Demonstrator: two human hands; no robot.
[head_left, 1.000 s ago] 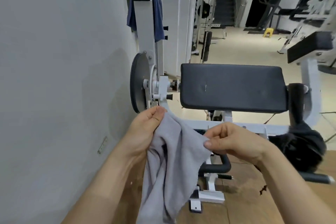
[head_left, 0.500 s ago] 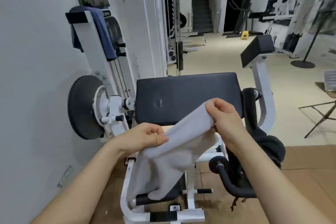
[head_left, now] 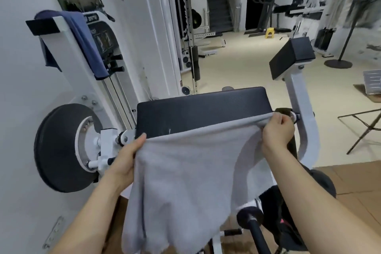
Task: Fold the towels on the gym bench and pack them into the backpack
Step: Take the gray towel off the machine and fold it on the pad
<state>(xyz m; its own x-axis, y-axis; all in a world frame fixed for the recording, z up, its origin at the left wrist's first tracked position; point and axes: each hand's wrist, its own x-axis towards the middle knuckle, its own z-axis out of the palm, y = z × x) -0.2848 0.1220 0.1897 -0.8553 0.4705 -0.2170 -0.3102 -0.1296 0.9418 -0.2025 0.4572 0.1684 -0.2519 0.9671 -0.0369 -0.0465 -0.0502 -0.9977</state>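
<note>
A grey towel (head_left: 185,181) hangs spread wide in front of the black padded bench (head_left: 202,111). My left hand (head_left: 127,159) pinches its left top corner near the pad's left end. Its right top corner is gripped by my right hand (head_left: 278,130) at the pad's right end, so the top edge lies stretched along the pad's front. A blue towel (head_left: 86,41) is draped over the white machine arm at upper left. The black backpack (head_left: 284,218) lies low at the right, partly hidden behind my right forearm.
A black weight disc (head_left: 59,146) and white machine frame stand close to the wall on the left. A raised black pad on a white post (head_left: 292,57) is at the right. A black handle bar (head_left: 255,231) juts out below. Open gym floor lies beyond.
My hands have moved apart and forward, stretching the bunched grey towel out flat along the front edge of the bench pad. The view has shifted up and left.
</note>
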